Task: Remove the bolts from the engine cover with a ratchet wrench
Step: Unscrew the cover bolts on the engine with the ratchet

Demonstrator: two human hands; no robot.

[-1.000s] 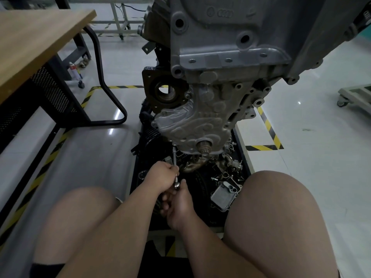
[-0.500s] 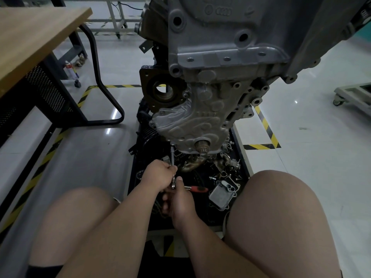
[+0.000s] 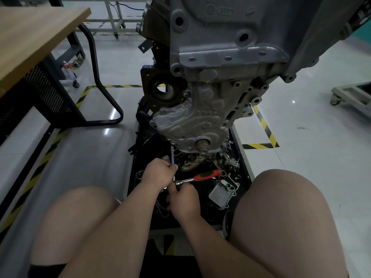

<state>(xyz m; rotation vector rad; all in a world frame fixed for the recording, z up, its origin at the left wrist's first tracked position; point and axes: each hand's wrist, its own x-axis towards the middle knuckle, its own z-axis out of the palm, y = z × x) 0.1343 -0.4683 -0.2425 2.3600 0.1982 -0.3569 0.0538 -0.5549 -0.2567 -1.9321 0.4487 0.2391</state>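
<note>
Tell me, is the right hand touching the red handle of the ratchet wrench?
Apart. The head view shows the right hand holding the ratchet wrench at its metal head, with bare chrome shank between the hand and the red handle.

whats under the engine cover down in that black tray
A rusty cast manifold, a grey ribbed housing and small loose metal parts lie in the black tray. The left hand, right hand and ratchet wrench cover its middle; what lies beneath is hidden.

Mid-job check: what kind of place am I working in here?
Most likely an automotive workshop: a bare engine stands over loose parts, yellow-black hazard tape marks the floor, and a wooden workbench sits alongside.
</note>
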